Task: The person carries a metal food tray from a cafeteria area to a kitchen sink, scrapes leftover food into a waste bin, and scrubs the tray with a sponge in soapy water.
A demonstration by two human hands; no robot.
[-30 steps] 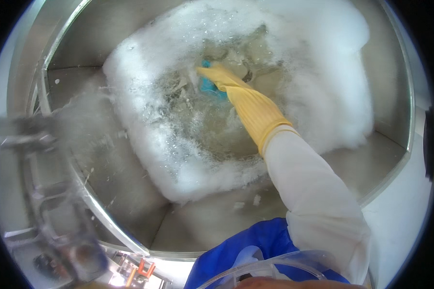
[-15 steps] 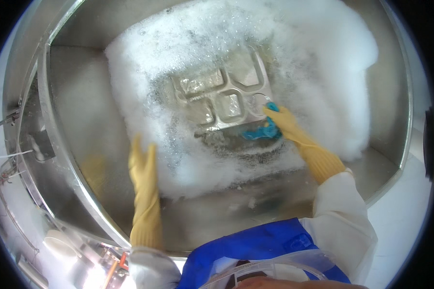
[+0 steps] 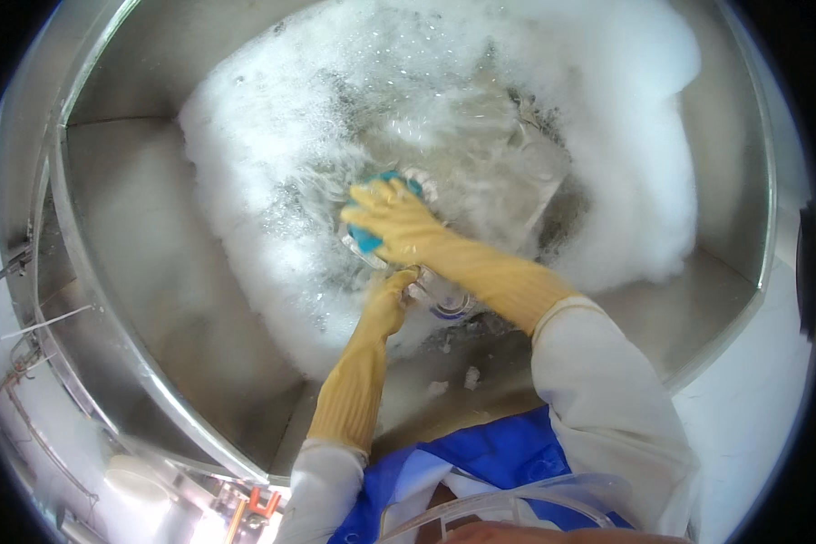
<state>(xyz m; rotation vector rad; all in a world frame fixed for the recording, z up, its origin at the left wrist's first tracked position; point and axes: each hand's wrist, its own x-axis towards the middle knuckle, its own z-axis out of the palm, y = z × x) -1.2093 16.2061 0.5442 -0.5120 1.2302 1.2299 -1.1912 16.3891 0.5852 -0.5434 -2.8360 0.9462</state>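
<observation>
A compartment tray [image 3: 444, 295] of shiny metal lies in the foamy water, mostly blurred by ripples and suds. My left hand [image 3: 388, 301], in a yellow rubber glove, is closed on its near edge. Over the tray's left part, my gloved right hand [image 3: 394, 218] presses a teal cloth [image 3: 367, 239] against the metal. Parts of the cloth show beyond the fingers on both sides. My right forearm crosses above the tray and hides some of it.
Thick white foam [image 3: 635, 181] spreads around both hands inside a large stainless steel sink [image 3: 154, 272]. The sink's raised rim [image 3: 122, 331] curves along the left. Beyond it are thin hoses or wires [image 3: 36, 322] and an orange-red fitting [image 3: 265, 501].
My left hand has come in from the left and taken hold of the tray. My right hand has carried the cloth leftward across it. The water is now stirred up.
</observation>
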